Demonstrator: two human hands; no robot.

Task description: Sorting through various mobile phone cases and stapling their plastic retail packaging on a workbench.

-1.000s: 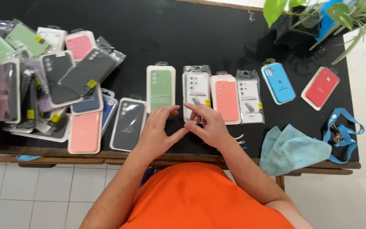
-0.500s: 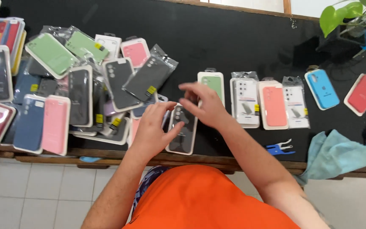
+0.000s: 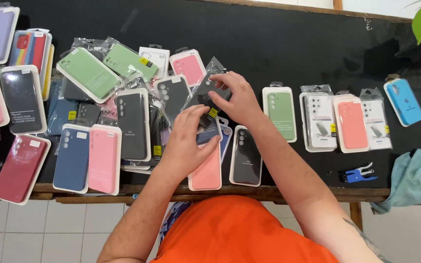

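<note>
Right hand fingers curled over the top edge of a dark phone case in a clear bag, gripping it. Left hand fingers pinch the same case at its lower end, by the yellow sticker. Case is tilted, lifted slightly over the pile.

All relative to that held case:
- just below: salmon case and black case, flat on the bench
- left: overlapping heap, incl. green case, black boxed case, blue case, pink case
- right: tidy row, green boxed case, then white and salmon ones
- far right: blue clip tool, teal cloth

Bench is a black top with a wood edge. White tiled floor below it. Plant leaf at the top right corner.
</note>
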